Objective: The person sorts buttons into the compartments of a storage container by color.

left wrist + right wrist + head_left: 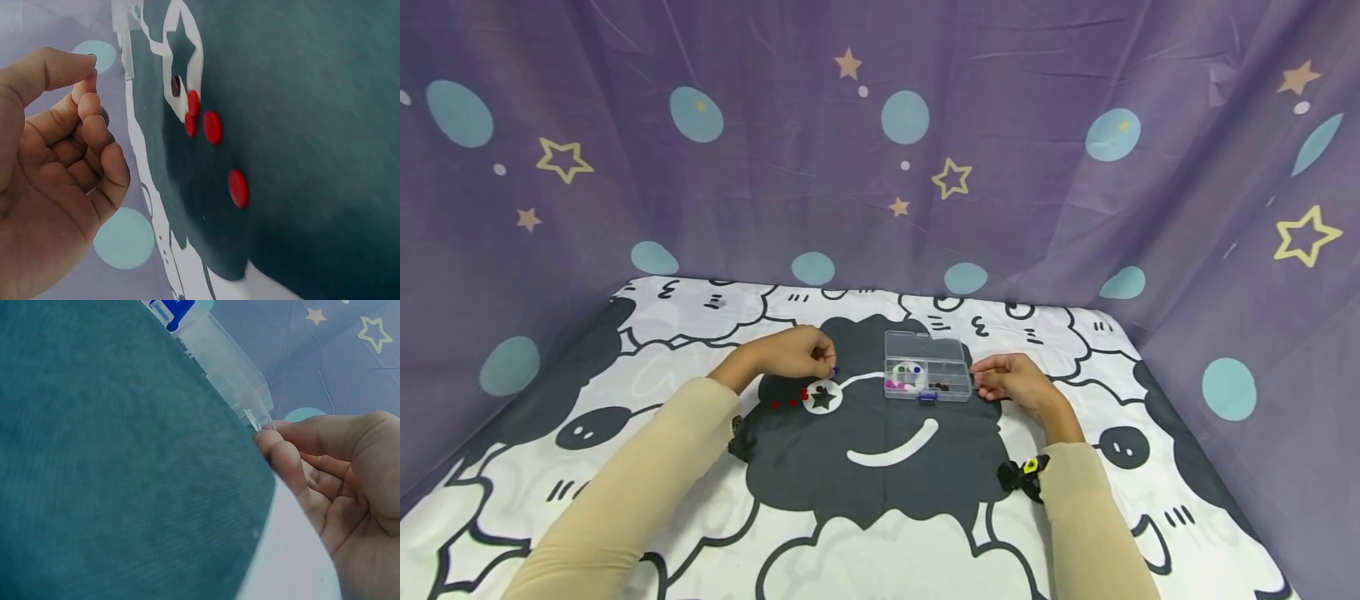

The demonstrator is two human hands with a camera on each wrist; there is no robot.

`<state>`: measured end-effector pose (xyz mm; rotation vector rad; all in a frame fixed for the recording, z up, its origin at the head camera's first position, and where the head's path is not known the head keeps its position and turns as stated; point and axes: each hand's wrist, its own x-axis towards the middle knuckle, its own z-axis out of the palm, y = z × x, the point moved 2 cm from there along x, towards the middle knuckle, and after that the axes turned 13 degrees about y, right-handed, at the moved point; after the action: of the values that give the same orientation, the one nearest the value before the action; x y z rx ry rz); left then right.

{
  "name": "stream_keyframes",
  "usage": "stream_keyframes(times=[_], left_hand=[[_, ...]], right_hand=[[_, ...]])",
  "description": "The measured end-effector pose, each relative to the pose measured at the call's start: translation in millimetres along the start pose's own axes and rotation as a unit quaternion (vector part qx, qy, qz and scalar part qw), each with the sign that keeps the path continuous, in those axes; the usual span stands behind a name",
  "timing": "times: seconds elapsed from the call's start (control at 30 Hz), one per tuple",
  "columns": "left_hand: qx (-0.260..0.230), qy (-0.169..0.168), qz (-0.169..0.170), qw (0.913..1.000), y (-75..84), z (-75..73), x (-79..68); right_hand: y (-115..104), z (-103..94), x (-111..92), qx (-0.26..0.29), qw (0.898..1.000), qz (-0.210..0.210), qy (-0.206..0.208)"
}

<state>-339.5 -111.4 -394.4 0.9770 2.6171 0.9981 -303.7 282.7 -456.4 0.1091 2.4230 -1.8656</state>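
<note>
My left hand (pixel 797 352) is held over the dark printed patch, its thumb and index finger pinched together. A small blue piece (pixel 837 369) shows right at those fingertips; the left wrist view mostly hides it. Several red round pieces (pixel 212 127) lie on the cloth below, some at the edge of a white printed circle with a star (pixel 823 397). My right hand (pixel 1017 382) pinches the right end of a clear plastic box (pixel 234 369) between thumb and fingers. With its lid (pixel 923 345) raised, the box shows small pink, green, blue and dark pieces in compartments.
A white ring (pixel 909 377) sits in the box's left compartment, and a blue latch (pixel 928 398) is on its front. The cloth (pixel 880 492) has cartoon sheep printed on it. Behind it hangs a purple curtain (pixel 1015 75) with stars and dots.
</note>
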Motion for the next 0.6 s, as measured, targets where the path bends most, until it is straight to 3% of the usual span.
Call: stream_keyframes(times=[0.23,0.6], left_hand=[[-0.007,-0.004,0.005,1.0000,12.5,7.3,12.1],[0.020,0.001,0.039,0.9990,29.8,24.5,36.2]], right_hand=[[2.5,0.0,0.9,0.003,1.000,0.001,0.003],[1.4,-1.1,0.3,0.007,1.000,-0.002,-0.002]])
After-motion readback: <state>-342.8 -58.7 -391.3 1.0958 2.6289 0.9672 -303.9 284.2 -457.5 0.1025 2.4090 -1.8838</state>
